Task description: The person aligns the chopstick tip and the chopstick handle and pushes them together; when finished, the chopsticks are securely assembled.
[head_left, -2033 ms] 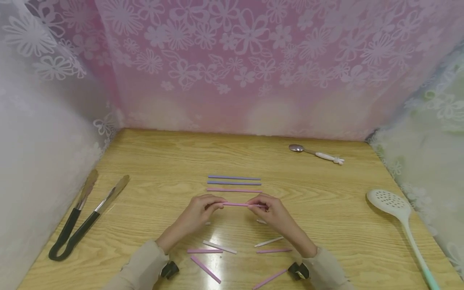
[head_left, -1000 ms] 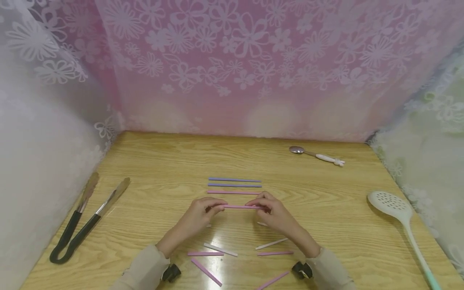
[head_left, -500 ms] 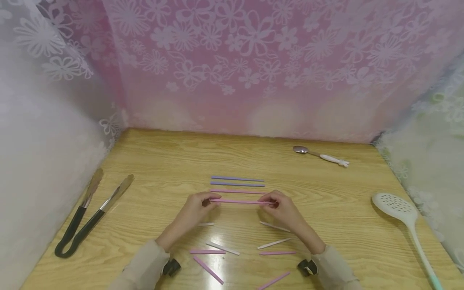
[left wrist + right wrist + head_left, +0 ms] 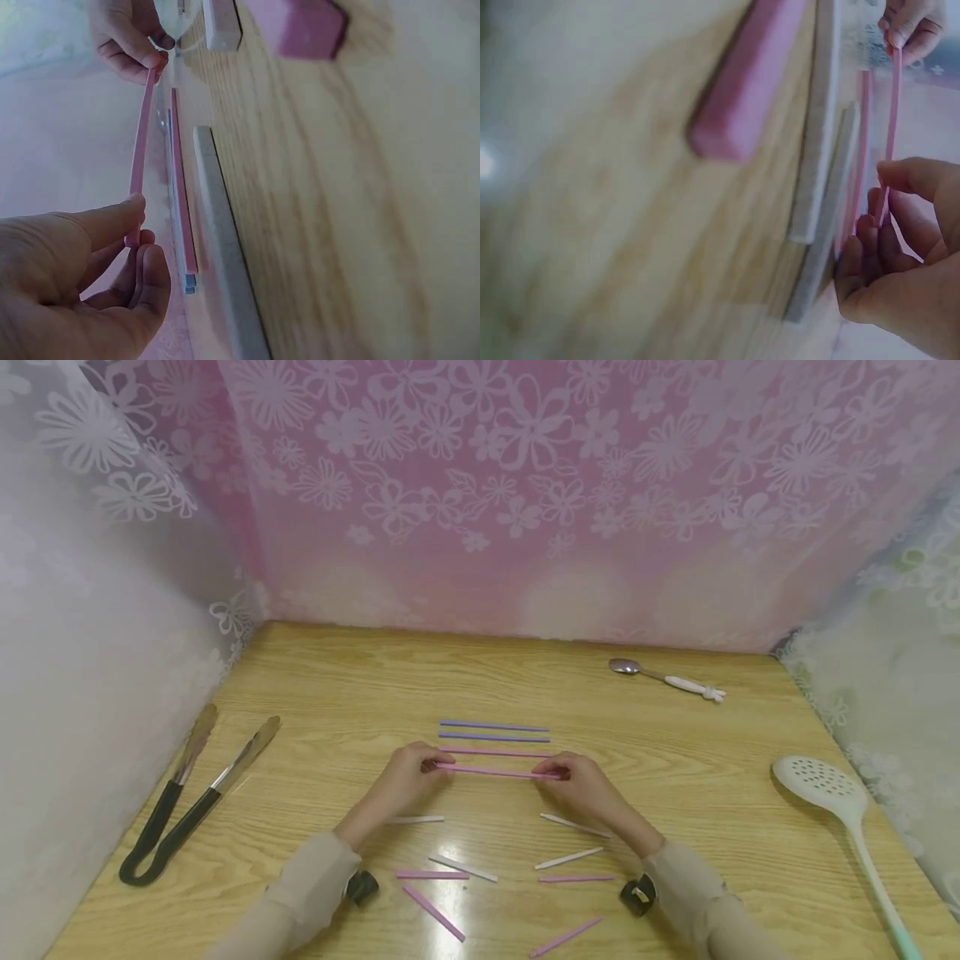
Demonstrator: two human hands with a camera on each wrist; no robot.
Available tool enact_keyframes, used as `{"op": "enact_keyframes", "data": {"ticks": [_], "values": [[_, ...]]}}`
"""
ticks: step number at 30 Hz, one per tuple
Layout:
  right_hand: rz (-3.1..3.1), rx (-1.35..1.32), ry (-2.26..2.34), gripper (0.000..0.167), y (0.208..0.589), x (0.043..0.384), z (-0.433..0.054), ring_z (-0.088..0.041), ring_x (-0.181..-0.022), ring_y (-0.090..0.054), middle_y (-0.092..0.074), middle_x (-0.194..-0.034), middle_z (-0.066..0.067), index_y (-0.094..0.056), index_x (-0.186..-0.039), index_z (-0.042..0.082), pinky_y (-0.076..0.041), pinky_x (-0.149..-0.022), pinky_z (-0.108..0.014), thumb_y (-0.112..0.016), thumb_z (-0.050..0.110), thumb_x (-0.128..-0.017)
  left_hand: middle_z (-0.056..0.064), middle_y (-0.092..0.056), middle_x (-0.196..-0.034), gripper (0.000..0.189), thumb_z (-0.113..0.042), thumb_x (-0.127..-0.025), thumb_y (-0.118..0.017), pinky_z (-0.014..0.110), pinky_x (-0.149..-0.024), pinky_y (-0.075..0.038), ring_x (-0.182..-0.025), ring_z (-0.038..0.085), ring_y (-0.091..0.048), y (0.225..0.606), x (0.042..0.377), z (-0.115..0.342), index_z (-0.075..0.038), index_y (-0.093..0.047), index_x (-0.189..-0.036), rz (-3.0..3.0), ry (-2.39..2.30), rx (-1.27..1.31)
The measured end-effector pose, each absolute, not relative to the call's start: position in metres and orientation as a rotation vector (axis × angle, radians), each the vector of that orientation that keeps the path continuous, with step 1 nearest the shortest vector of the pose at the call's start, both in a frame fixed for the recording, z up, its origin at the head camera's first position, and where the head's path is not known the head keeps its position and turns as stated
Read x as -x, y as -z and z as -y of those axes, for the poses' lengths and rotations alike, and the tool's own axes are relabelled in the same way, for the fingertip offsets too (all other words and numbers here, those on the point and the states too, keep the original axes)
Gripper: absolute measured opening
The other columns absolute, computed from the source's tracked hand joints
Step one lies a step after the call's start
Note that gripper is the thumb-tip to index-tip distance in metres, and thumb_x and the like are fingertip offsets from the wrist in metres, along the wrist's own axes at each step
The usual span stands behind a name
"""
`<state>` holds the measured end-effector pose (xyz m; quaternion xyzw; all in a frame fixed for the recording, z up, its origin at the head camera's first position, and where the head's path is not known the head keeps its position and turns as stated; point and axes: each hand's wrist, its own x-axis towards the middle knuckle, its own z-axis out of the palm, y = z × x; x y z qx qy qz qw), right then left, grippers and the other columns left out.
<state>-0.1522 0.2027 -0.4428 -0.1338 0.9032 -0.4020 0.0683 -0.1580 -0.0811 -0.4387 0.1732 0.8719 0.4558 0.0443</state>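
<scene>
A slender pink stick point(image 4: 491, 771) stretches between my two hands, which pinch it near its ends. My left hand point(image 4: 408, 777) has its left end between thumb and fingers; my right hand point(image 4: 581, 782) grips the other end. In both wrist views the held stick point(image 4: 140, 157) appears raised off the table. Just beyond it, another pink stick point(image 4: 495, 752) lies crosswise, roughly parallel. Two blue-violet sticks, one nearer point(image 4: 493, 737) and one farther point(image 4: 493, 725), complete that row.
Nearer me lie loose white sticks point(image 4: 568, 858) and pink sticks point(image 4: 433, 912) at various angles. Black-handled tongs point(image 4: 171, 831) rest at left, a spoon point(image 4: 667, 680) at back right, a slotted spatula point(image 4: 821, 785) at right. Floral cloth point(image 4: 525, 568) hangs behind the table.
My hands have spread apart along the pink stick, toward its ends. They have moved slightly forward, bringing it closer to the row. The head view has shifted a little.
</scene>
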Motion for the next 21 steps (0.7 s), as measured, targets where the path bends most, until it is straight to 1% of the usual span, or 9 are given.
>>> {"op": "enact_keyframes", "data": {"ticks": [3,7,9,15,21], "values": [[-2.725,0.377,1.223,0.01,0.446,0.157,-0.202,-0.021,-0.088,-0.064,-0.068,-0.098,-0.011,-0.071,-0.095,0.001,-0.054,-0.078,-0.03,-0.067,0.006,-0.088,0.008,-0.067,-0.096,0.014,-0.005,-0.084,-0.07,0.03,-0.076,-0.052,-0.083,0.016,-0.06,0.44,0.161,0.081,-0.001,-0.072,-0.098,-2.654,-1.393,-0.506],[-2.757,0.341,1.217,0.011,0.45,0.162,-0.201,-0.019,-0.088,-0.061,-0.066,-0.094,-0.007,-0.072,-0.095,0.002,-0.053,-0.079,-0.03,-0.067,0.008,-0.088,0.009,-0.068,-0.098,0.016,-0.004,-0.084,-0.07,0.03,-0.078,-0.052,-0.085,0.016,-0.059,0.444,0.166,0.082,-0.002,-0.072,-0.1,-2.638,-1.376,-0.486],[-2.779,0.336,1.211,0.01,0.452,0.163,-0.201,-0.018,-0.087,-0.059,-0.064,-0.091,-0.006,-0.073,-0.095,0.003,-0.052,-0.078,-0.029,-0.068,0.008,-0.087,0.009,-0.068,-0.098,0.016,-0.005,-0.084,-0.07,0.03,-0.077,-0.051,-0.084,0.015,-0.058,0.447,0.168,0.081,-0.002,-0.072,-0.099,-2.643,-1.355,-0.483],[-2.814,0.366,1.182,0.01,0.457,0.165,-0.2,-0.014,-0.08,-0.056,-0.063,-0.085,-0.003,-0.074,-0.093,0.004,-0.05,-0.072,-0.024,-0.069,0.008,-0.086,0.009,-0.068,-0.092,0.013,-0.003,-0.083,-0.07,0.025,-0.07,-0.049,-0.079,0.014,-0.056,0.451,0.172,0.08,0.0,-0.072,-0.096,-2.686,-1.306,-0.51],[-2.816,0.357,1.181,0.008,0.456,0.163,-0.198,-0.013,-0.076,-0.056,-0.062,-0.083,-0.004,-0.074,-0.091,0.003,-0.048,-0.067,-0.022,-0.069,0.006,-0.085,0.008,-0.066,-0.089,0.011,-0.001,-0.083,-0.07,0.027,-0.07,-0.048,-0.079,0.015,-0.055,0.451,0.171,0.079,0.0,-0.073,-0.093,-2.714,-1.291,-0.487]]}}
